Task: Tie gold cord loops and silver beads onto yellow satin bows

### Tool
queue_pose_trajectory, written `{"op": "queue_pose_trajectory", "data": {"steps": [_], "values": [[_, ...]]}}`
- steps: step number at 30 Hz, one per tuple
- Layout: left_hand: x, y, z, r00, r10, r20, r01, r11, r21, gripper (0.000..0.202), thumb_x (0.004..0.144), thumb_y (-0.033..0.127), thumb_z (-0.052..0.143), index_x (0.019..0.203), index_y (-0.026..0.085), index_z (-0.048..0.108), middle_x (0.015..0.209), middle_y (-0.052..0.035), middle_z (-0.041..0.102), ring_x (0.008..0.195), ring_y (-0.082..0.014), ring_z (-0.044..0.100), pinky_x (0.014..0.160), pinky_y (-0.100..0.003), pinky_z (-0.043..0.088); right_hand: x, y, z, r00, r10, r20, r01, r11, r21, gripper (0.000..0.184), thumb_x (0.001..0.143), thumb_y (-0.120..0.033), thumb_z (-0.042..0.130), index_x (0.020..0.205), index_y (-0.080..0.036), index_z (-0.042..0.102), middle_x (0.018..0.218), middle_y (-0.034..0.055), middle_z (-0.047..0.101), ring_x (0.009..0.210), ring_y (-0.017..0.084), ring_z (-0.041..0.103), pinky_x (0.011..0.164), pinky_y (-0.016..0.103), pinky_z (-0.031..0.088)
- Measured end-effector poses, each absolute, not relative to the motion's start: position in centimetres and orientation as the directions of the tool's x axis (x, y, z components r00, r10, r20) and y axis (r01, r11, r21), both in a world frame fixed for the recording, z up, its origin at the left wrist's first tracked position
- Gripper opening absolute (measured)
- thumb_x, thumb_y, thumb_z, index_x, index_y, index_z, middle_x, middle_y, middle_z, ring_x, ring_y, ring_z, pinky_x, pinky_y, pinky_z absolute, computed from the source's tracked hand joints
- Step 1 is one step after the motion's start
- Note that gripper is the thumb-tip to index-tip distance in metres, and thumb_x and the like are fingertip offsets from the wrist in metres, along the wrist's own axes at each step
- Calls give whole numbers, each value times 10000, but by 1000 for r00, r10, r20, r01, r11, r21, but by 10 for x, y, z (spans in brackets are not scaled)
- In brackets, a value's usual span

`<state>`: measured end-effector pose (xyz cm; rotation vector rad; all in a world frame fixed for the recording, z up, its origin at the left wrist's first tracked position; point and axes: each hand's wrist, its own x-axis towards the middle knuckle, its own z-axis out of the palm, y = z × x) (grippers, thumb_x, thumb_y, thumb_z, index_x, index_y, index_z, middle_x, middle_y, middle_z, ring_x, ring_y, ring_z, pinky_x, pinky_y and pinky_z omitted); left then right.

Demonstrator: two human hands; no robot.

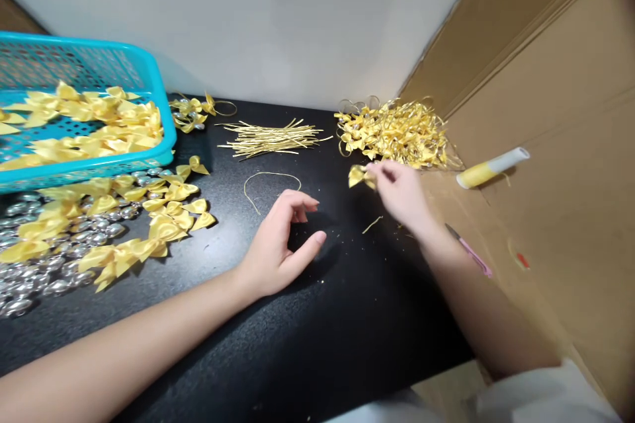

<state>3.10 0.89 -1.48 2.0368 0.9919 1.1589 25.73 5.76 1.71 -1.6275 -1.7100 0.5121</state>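
My right hand (397, 192) pinches a yellow ribbon bow (358, 176) just in front of a heap of finished-looking bows with gold cord loops (397, 132). Fingers curved and apart, my left hand (288, 241) hovers over or rests on the black table and holds nothing. Beyond its fingertips lies a single bent gold cord (272, 175). A bundle of straight gold cords (272, 139) sits farther back. Loose yellow bows (169, 225) and silver beads (54, 277) are spread to the left.
A turquoise plastic basket (166, 112) full of yellow bows stands at the back left, with a few looped bows (191, 109) beside it. Cardboard walls (546, 99) close off the right. A yellow-and-white roll (491, 168), a pink-handled cutter (471, 254) and a cord scrap (372, 225) lie nearby.
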Motion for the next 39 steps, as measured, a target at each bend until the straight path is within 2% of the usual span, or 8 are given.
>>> {"op": "queue_pose_trajectory", "data": {"steps": [5,11,14,18,21,26,33,39], "values": [[30,11,-15,309,732,607,381,-681,626,239,807,108,570,997,212,467,921,-39,519,861,-189,500,761,-329,440,282,137,47,102,929,355,907,60,-417,316,848,-317,578,559,-188,564,544,-6,506,562,130,444,638,311,368],[26,8,-15,150,742,654,497,-628,599,156,827,161,561,935,227,469,890,-27,505,879,-215,507,799,-382,402,268,210,43,221,953,209,927,-139,-348,268,808,-320,664,602,-154,619,670,79,592,765,226,557,825,492,418],[23,14,-24,-67,775,629,424,-548,721,72,912,286,455,951,227,468,941,-51,485,924,-231,486,835,-397,388,258,211,42,247,932,266,929,-151,-337,173,829,-255,633,740,-110,657,905,165,644,978,311,550,913,603,344],[20,28,-40,-324,868,376,179,-335,925,250,967,451,350,1000,232,466,980,-48,455,906,-210,452,838,-347,375,224,160,41,-60,855,515,915,254,-314,161,909,-200,511,918,-156,666,1042,112,631,1056,274,523,937,497,349],[21,33,-45,-380,874,304,85,-294,952,337,955,549,360,998,236,478,968,-33,451,894,-197,443,844,-319,361,192,112,31,-558,789,255,716,614,-332,127,847,-336,678,880,-215,692,975,31,646,987,221,531,869,389,351],[22,33,-44,-378,851,364,83,-361,929,368,944,582,387,999,234,495,974,-29,454,889,-186,451,842,-307,367,161,86,12,-646,762,38,731,633,-254,162,843,-338,712,916,-195,691,1020,40,655,1002,220,495,796,366,257],[21,35,-40,-391,836,386,136,-362,922,407,936,612,366,972,227,496,939,-31,461,832,-183,445,789,-308,380,152,84,8,-661,749,40,740,660,-132,132,944,-239,573,891,-163,668,1020,66,662,1011,227,473,773,370,209],[17,42,-36,-391,841,373,214,-312,926,377,938,575,387,897,219,501,919,-44,506,907,-205,499,854,-354,399,188,56,3,-643,766,-5,756,634,-163,159,969,-258,525,900,-171,639,1005,58,651,952,211,474,796,357,235]]}}
